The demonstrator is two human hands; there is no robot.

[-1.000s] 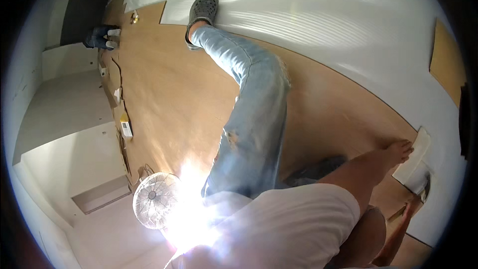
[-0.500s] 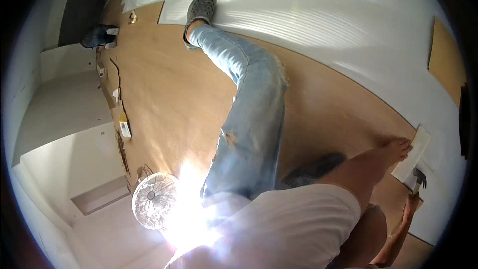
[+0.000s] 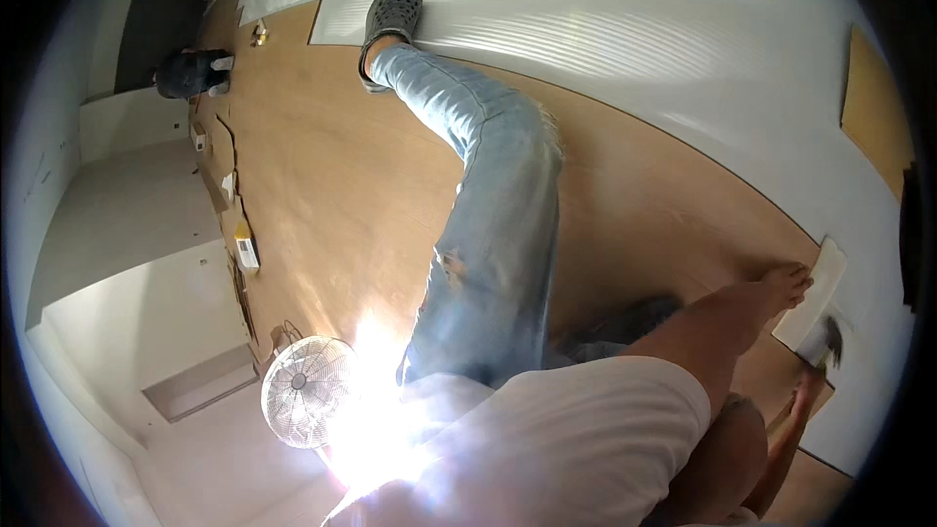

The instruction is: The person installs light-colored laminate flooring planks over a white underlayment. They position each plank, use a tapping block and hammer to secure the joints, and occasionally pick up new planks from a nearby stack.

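Since the earlier frames the hammer (image 3: pixel 828 340) has dropped lower and blurred with motion beside the white block (image 3: pixel 812 295), and the view has shifted slightly, while the rest of the scene is much as it was. One of the person's hands (image 3: pixel 786 283), on the right of the view, lies with fingers stretched flat at the near edge of the white block, pressing on or touching it, not clenched; which arm it belongs to cannot be told for sure. Another hand (image 3: pixel 806 385) lower down is closed round the hammer's handle, its head just beside the block's lower end; this hand is smeared by motion, so the grip is only partly legible. The block lies at the seam where the wood-coloured laminate floor (image 3: pixel 342 185) meets the white underlay (image 3: pixel 634 29) that covers the far part of the room. A leg in pale blue jeans (image 3: pixel 493 195) stretches across the laminate, ending in a dark grey clog (image 3: pixel 392 10) planted at the edge of the underlay. A white shirt (image 3: pixel 566 449) fills the lower middle, washed out by a bright glare. A white round fan (image 3: pixel 310 390) stands at the lower left near a white wall, and small boxes and a dark bag (image 3: pixel 190 73) lie along the floor's left edge.
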